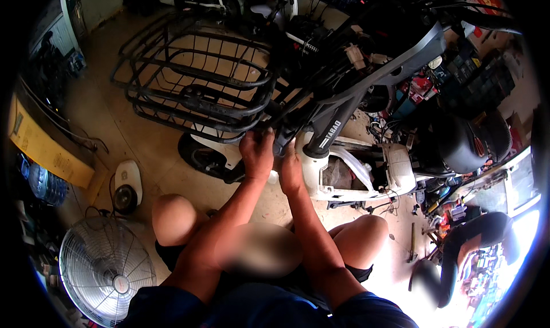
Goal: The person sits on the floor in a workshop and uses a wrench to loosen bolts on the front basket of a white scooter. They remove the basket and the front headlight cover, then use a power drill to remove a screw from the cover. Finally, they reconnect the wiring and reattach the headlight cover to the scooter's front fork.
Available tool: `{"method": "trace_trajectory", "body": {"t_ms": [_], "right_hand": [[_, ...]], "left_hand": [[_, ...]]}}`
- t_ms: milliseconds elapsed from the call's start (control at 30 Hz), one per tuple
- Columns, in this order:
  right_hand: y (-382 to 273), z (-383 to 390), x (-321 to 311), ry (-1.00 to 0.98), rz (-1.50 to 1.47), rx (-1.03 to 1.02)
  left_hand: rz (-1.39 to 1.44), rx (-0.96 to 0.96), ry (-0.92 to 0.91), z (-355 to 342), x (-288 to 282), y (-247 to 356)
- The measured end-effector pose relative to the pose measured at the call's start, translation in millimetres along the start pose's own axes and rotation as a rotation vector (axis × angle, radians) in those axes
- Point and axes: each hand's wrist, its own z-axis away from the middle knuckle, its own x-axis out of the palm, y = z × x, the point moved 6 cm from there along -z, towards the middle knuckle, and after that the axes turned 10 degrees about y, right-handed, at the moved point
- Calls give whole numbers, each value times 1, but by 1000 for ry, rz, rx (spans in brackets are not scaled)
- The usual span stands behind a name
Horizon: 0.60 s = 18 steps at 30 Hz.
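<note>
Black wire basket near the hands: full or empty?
Empty: tan floor shows through the black wire basket; no load visible inside.

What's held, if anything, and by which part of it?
Cannot be told: the left hand and right hand are at the front of the scooter, beside the black basket, but any grip there is too dark to make out.

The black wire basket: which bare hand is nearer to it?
The left hand, close to the lower right edge of the basket; the right hand is farther right, nearer the thick black column.
</note>
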Motion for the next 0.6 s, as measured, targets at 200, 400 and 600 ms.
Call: {"method": "trace_trajectory", "body": {"t_ms": [200, 400, 600], "right_hand": [[4, -1, 2, -13, -33, 34], [2, 3, -2, -9, -16, 99], [-1, 2, -5, -27, 2, 210]], "left_hand": [[45, 11, 59, -1, 1, 4], [-7, -27, -5, 2, 0, 4], [36, -62, -28, 2, 2, 1]]}}
